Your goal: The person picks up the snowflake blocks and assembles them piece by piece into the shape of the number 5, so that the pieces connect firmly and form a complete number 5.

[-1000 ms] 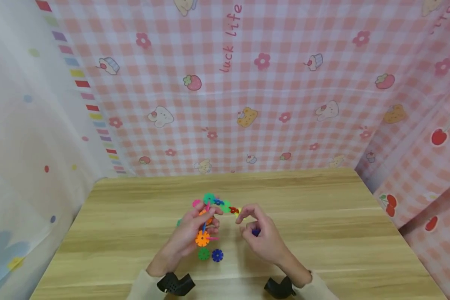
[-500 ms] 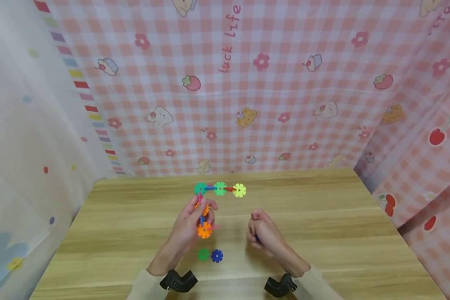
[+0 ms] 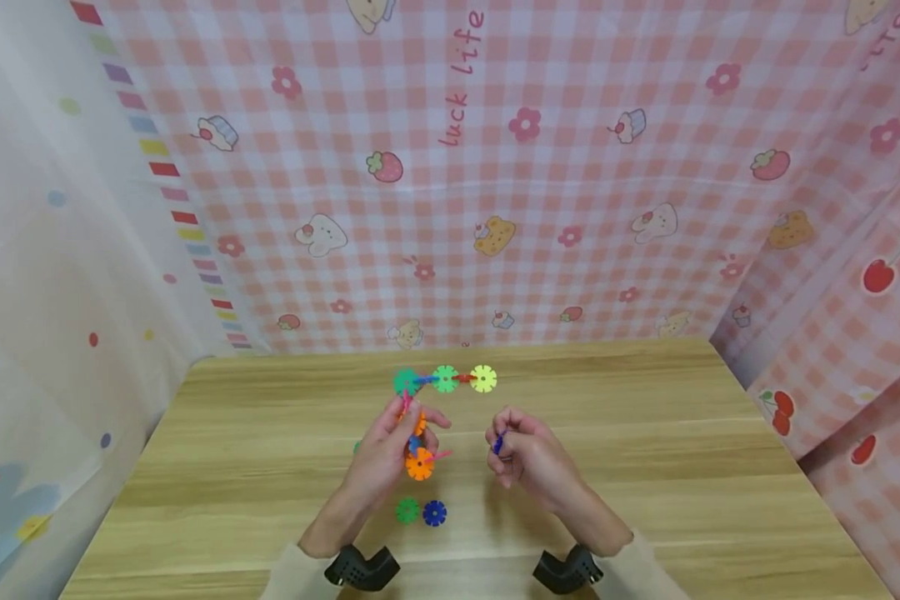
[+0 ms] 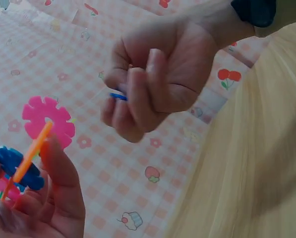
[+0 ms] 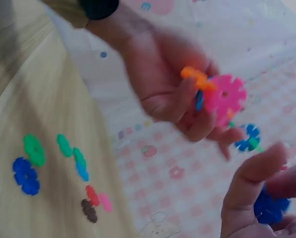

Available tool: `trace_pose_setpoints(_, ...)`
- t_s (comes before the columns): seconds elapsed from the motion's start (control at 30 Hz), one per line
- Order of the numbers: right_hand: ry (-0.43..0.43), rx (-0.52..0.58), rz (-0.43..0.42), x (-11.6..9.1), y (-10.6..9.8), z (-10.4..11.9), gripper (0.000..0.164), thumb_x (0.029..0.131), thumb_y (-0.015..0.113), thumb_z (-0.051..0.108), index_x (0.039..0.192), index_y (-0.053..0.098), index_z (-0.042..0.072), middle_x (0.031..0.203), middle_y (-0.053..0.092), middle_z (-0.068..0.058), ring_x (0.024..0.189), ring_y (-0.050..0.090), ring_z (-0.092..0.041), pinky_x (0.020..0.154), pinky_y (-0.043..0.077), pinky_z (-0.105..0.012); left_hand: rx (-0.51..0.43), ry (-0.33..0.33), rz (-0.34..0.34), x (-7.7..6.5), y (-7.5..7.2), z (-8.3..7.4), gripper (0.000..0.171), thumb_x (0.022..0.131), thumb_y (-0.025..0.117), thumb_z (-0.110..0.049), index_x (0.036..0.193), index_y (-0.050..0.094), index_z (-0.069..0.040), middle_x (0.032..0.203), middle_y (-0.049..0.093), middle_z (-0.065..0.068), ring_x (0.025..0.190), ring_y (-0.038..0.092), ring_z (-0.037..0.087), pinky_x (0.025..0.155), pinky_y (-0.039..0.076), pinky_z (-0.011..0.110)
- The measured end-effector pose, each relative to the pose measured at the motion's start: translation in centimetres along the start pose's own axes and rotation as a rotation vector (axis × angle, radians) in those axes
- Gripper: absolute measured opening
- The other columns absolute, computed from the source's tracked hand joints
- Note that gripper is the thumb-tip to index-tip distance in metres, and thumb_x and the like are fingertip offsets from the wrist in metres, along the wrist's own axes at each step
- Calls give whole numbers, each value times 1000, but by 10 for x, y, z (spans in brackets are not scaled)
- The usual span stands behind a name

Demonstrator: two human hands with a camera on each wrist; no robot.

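My left hand (image 3: 378,450) grips a bent chain of notched plastic snowflake discs. An orange disc (image 3: 420,464) hangs at its near end, with a pink disc (image 4: 48,119) jutting out edge-on to the head camera. Beyond the fingers the chain runs right through a teal disc (image 3: 407,382) and a green disc (image 3: 446,379) to a yellow disc (image 3: 483,379). A dark blue disc (image 5: 270,207) is pinched between the thumb and fingers of my right hand (image 3: 537,454), apart from the chain. Fingers hide part of the chain's middle.
On the wooden table (image 3: 630,467) lie a loose green disc (image 3: 408,511) and a dark blue loose disc (image 3: 435,512). Several more discs, among them a brown one (image 5: 89,210), appear in the right wrist view. A checked cloth (image 3: 525,208) hangs behind the table.
My right hand has come away from the chain's yellow end, and its blue disc now shows at the fingertips. The chain's far part has swung away from me and straightened.
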State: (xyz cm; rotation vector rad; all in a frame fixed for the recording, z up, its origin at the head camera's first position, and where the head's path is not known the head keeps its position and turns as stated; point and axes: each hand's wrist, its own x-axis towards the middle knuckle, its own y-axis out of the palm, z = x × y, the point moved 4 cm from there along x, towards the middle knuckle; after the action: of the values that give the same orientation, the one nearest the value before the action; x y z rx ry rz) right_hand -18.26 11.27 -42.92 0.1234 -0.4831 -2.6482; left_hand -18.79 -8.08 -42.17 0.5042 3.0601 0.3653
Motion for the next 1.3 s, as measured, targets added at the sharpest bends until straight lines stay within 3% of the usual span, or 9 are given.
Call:
trace_pose_setpoints(0.17, -34, -17, 58, -2, 9, 6, 10, 91, 48, -5, 97, 51, 3, 85, 56, -4, 68, 62, -13, 59, 56, -22, -20, -27, -36, 1, 1, 4, 48, 109, 36, -36, 148, 34, -8, 102, 66, 2, 76, 58, 11, 82, 60, 32)
trace_pose_setpoints(0.3, -36, -95, 50, -4, 14, 6, 9, 95, 52, -1, 103, 53, 0, 86, 60, -7, 71, 66, -14, 65, 59, -26, -16, -26, -64, 2, 0, 4, 46, 109, 35, -35, 149, 35, -11, 103, 65, 4, 82, 61, 16, 76, 59, 27)
trace_pose_setpoints(0.53, -109, -306, 104, -7, 22, 3, 36, 95, 59, -1, 129, 51, -7, 96, 64, -14, 72, 66, -13, 65, 61, -29, 33, -52, -50, 0, 1, 4, 40, 108, 33, -40, 141, 39, -18, 106, 60, 7, 86, 61, 17, 75, 59, 27)
trace_pose_setpoints(0.7, -197, -431, 99, -8, 27, 2, 23, 95, 60, -2, 118, 61, -6, 98, 67, -23, 70, 67, -16, 63, 61, -34, 155, -55, 0, -3, 2, 2, 36, 107, 35, -45, 126, 39, -15, 112, 60, 10, 95, 60, 21, 71, 50, 23)
trace_pose_setpoints(0.8, -238, -475, 70, -9, 27, 2, 19, 95, 61, -2, 114, 62, -3, 93, 66, -21, 70, 67, -19, 63, 61, -36, 249, -46, 45, -6, 2, 0, 38, 104, 48, -39, 132, 35, -17, 118, 59, 12, 99, 60, 23, 77, 51, 26)
trace_pose_setpoints(0.87, -275, -493, 62, -10, 27, 3, 18, 95, 61, -2, 112, 63, -2, 92, 66, -20, 70, 67, -20, 63, 61, -37, 262, -36, 94, -8, 3, -2, 53, 101, 59, -31, 143, 29, -20, 122, 58, 15, 98, 61, 24, 79, 55, 31)
trace_pose_setpoints(1.0, -319, -515, 51, -11, 28, 4, 14, 96, 62, 1, 110, 64, 0, 92, 66, -22, 71, 67, -22, 63, 61, -35, 183, -11, 195, -9, 5, -5, 83, 95, 68, -16, 155, 12, -29, 121, 58, 14, 86, 64, 22, 72, 60, 36)
trace_pose_setpoints(1.13, -335, -527, 40, -12, 28, 4, 13, 96, 62, 1, 108, 65, 1, 92, 66, -24, 72, 67, -25, 64, 61, -35, 96, 8, 245, -9, 4, -7, 85, 94, 67, -8, 156, 11, -24, 114, 63, 10, 79, 67, 18, 66, 61, 34)
trace_pose_setpoints(1.3, -375, -565, 24, -12, 27, 5, 13, 95, 62, 0, 107, 66, 3, 93, 67, -22, 73, 68, -22, 66, 61, -36, 44, 0, 244, -8, 5, -5, 89, 94, 66, -4, 158, 6, -16, 112, 67, 3, 81, 68, 13, 65, 60, 29)
